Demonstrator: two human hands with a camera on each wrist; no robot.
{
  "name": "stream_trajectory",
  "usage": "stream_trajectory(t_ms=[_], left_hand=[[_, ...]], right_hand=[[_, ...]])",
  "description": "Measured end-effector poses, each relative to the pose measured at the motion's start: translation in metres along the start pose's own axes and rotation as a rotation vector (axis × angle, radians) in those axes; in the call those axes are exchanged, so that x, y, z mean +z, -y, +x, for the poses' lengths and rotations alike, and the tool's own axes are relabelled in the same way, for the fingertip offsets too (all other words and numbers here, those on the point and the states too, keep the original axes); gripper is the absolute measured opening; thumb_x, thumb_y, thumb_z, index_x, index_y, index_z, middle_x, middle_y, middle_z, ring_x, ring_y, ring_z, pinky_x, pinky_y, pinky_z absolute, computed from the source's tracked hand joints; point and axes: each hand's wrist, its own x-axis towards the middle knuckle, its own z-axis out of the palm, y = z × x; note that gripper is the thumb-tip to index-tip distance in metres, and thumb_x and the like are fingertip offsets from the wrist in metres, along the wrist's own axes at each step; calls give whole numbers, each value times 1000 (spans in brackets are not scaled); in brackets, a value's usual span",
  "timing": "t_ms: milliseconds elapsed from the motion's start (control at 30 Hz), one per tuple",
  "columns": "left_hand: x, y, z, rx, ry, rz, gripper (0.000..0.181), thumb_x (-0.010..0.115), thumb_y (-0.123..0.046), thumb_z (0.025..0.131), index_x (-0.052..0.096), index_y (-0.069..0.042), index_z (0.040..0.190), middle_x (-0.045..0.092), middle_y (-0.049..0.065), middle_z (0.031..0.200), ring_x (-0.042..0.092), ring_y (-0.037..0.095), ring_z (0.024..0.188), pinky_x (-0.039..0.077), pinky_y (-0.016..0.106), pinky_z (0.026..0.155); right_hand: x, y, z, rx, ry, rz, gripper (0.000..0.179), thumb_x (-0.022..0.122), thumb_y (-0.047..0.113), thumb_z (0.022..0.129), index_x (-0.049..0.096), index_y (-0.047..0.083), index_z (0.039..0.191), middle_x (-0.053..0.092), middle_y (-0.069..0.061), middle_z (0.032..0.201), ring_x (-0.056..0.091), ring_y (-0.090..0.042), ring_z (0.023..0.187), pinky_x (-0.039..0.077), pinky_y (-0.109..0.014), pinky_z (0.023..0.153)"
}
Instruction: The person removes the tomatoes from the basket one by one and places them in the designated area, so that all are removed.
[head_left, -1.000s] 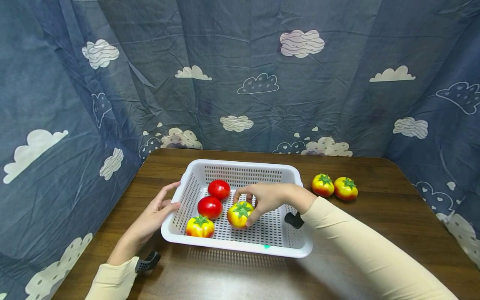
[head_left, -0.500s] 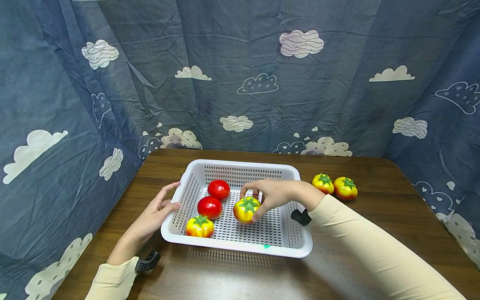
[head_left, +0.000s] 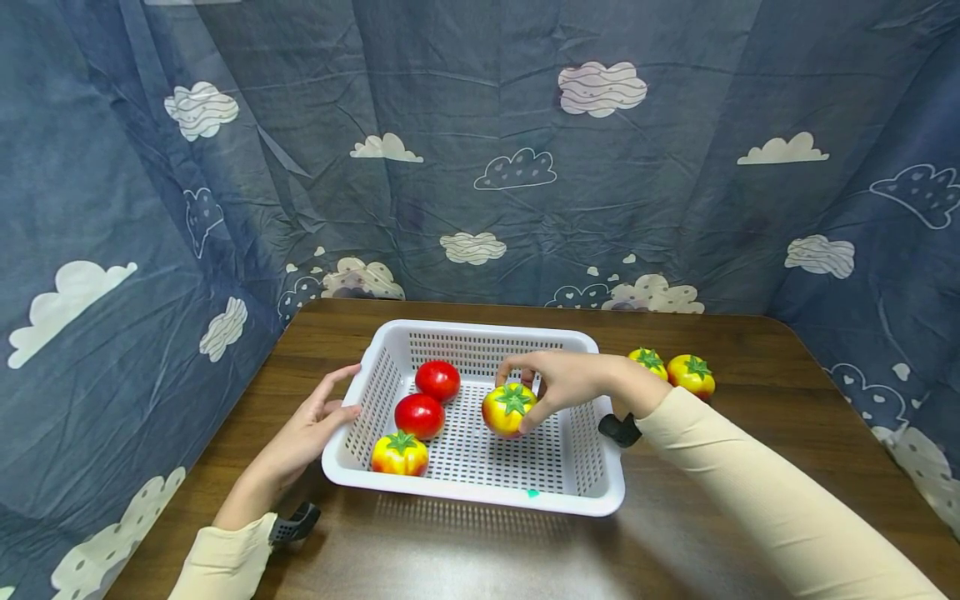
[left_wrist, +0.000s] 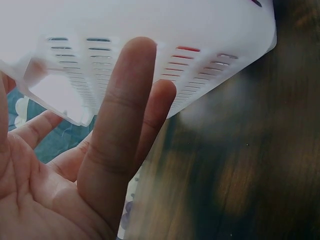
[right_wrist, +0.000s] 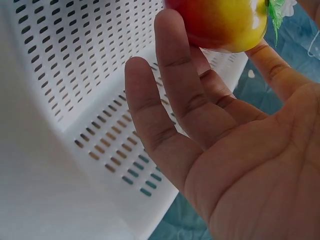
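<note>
My right hand (head_left: 566, 379) pinches a shiny yellow-and-red tomato (head_left: 501, 410) with a green leafy top between its thumb and fingers, over the middle of the white perforated basket (head_left: 480, 495). In the right wrist view that tomato (right_wrist: 225, 25) sits at the fingertips, partly cut off by the frame. Along the basket's left side, two red tomatoes (head_left: 420, 416) and another yellow-and-red tomato (head_left: 400, 457) lie on the bottom. With fingers mostly straight, my left hand (head_left: 306, 429) touches the left rim. Its fingers (left_wrist: 122, 100) extend beside the basket's outer wall in the left wrist view.
Two more yellow-and-red tomatoes (head_left: 691, 377) are on the brown wooden table (head_left: 765, 433), right of the basket; my right wrist partly covers the nearer one. A blue cloud-patterned curtain (head_left: 442, 200) hangs behind the table and at its sides.
My right hand has carried the tomato rightward and toward the basket's far side, away from the other tomatoes. The left hand and the basket have stayed in place.
</note>
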Motion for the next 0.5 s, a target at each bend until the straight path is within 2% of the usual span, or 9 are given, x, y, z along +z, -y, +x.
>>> stream_trajectory(t_ms=[233,500], left_hand=[[0,-1,0,-12,2,-4,64,54,-15,111,24,-20,167,58,44,140,77,33,102,68,48,77],[0,-3,-1,-26,15,-19,65,55,-16,111,23,-21,167,56,44,141,76,33,103,68,49,78]], right_hand=[[-4,-5,-7,11,-22,36,59,91,29,85,61,20,135,63,-12,122,63,-23,99,59,-30,87],[-9,-8,-17,25,-58,44,59,91,30,84,62,21,134,64,-10,118,67,-22,93,58,-32,88]])
